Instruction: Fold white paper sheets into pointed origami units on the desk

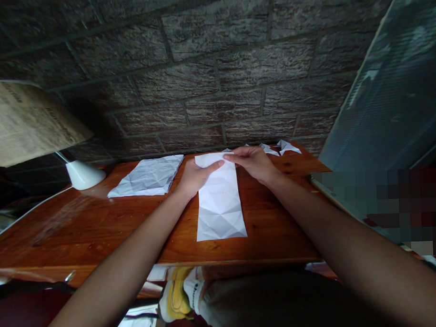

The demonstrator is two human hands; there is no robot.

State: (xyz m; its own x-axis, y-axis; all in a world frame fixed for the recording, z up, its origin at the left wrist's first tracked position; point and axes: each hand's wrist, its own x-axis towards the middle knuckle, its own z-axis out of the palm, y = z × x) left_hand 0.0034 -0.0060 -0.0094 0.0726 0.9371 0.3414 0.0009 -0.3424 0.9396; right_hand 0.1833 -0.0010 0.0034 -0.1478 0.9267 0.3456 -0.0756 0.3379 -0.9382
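A white strip of creased paper (pixel 221 201), long and narrow, lies lengthwise toward me over the wooden table. Its surface carries crossing fold lines, plainest near its wide front end. My left hand (pixel 197 176) grips the far left edge, thumb on top and fingers hidden beneath. At the far right corner my right hand (pixel 253 163) pinches the paper, its thumb close to the left thumb. Left of my hands rests a stack of creased white sheets (pixel 149 175). Folded paper pieces (pixel 288 147) sit behind my right hand, by the wall.
A lamp with a white base (pixel 84 174) and a printed paper shade (pixel 34 120) stands at the left of the wooden table (pixel 134 228). A stone-block wall (pixel 201 88) rises behind. A grey panel (pixel 387 91) leans at the right. Below the table edge shows a yellow-and-white shoe (pixel 176 298).
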